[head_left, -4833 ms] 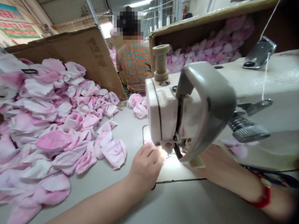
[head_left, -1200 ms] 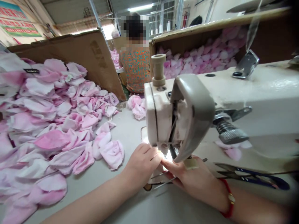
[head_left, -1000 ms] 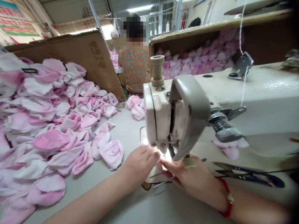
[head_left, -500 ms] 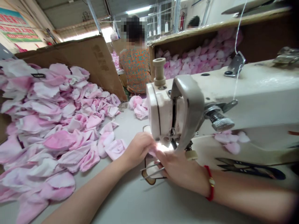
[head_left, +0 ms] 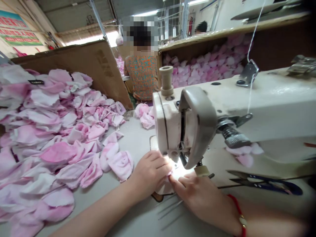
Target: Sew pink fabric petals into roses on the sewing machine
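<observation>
Right up close, the left hand (head_left: 150,174) has its fingers (head_left: 158,161) curled down over a pale pink fabric piece (head_left: 164,188), pinning it on the pale grey sewing table (head_left: 138,144). The right hand (head_left: 195,197) comes in from the other side, fingers stretched out, with the index fingertip (head_left: 172,181) on the fabric edge. Not clenched, but I can't tell if it's really pinching.

The fabric sits under the lit presser foot (head_left: 174,154) of the cream industrial sewing machine (head_left: 170,125). The needle's too small to make out, but those fingertips are very close, so that's my worry: one pedal tap or a slip could mean a stitched finger. Soft fabric could also bunch or creep off line if the grip shifts.

Just right of the hands, blue-handled thread snips (head_left: 261,183) lie by the table's front edge, easy to knock. Left, a big heap of pink fabric petals (head_left: 56,131) spreads toward the work area and could slide in. Beyond is a cardboard divider (head_left: 98,69), then a co-worker in a patterned orange-and-teal top (head_left: 142,77).
</observation>
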Motion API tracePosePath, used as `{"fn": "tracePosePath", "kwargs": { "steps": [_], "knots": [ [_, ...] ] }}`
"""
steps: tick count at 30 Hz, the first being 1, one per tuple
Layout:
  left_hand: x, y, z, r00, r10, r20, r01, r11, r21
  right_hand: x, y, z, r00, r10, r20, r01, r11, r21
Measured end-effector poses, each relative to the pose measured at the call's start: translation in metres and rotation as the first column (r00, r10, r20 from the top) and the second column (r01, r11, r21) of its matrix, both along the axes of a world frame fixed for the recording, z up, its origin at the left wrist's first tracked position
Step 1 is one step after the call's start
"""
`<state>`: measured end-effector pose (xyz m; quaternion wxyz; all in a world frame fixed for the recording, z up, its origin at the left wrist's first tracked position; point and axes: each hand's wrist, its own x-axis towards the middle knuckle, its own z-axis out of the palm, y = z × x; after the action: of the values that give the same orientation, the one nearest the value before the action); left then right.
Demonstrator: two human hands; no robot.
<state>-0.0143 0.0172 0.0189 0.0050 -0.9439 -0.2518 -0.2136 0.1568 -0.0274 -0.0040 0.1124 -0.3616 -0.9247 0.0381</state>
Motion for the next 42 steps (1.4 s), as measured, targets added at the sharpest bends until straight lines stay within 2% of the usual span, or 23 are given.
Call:
{"fn": "tracePosePath", "kwargs": {
  "steps": [5, 8, 11, 15, 20, 25, 30, 38, 42],
  "knots": [
    [0.0, 0.001, -0.002, 0.993, 0.112, -0.028, -0.114, 0.985, -0.128, 0.003, 0.0, 0.002, 0.999, -0.003, 0.036, 0.004, 0.999, -0.032],
    [-0.001, 0.001, -0.001, 0.993, 0.106, -0.059, -0.114, 0.981, -0.159, 0.006, 0.001, 0.004, 0.999, -0.002, 0.032, 0.002, 1.0, -0.011],
    [0.001, -0.002, 0.0, 0.987, 0.065, -0.149, -0.082, 0.99, -0.112, 0.008, 0.001, 0.006, 1.0, -0.019, 0.005, 0.019, 1.0, -0.025],
    [0.005, -0.007, -0.003, 0.963, 0.122, -0.242, -0.136, 0.99, -0.039, 0.011, 0.003, 0.009, 0.997, -0.05, -0.056, 0.046, 0.996, -0.073],
    [0.006, -0.007, -0.015, 0.973, 0.193, -0.131, -0.176, 0.976, 0.129, 0.014, 0.012, 0.011, 0.995, -0.086, -0.054, 0.086, 0.996, -0.007],
    [0.007, -0.009, -0.019, 0.982, 0.173, -0.08, -0.158, 0.974, 0.164, 0.018, 0.015, 0.012, 0.999, -0.039, -0.026, 0.04, 0.998, 0.051],
    [0.01, -0.008, -0.027, 0.97, 0.24, -0.034, -0.22, 0.931, 0.292, 0.022, 0.02, 0.01, 0.997, -0.051, 0.059, 0.046, 0.996, 0.073],
    [0.005, -0.006, -0.011, 0.982, 0.187, 0.008, -0.186, 0.969, 0.164, 0.021, 0.023, 0.011, 0.994, -0.071, 0.079, 0.071, 0.997, -0.004],
    [0.007, -0.008, -0.013, 0.981, 0.196, -0.002, -0.194, 0.974, 0.118, 0.024, 0.021, 0.018, 0.986, -0.136, 0.094, 0.142, 0.987, -0.07]
  ]
}}
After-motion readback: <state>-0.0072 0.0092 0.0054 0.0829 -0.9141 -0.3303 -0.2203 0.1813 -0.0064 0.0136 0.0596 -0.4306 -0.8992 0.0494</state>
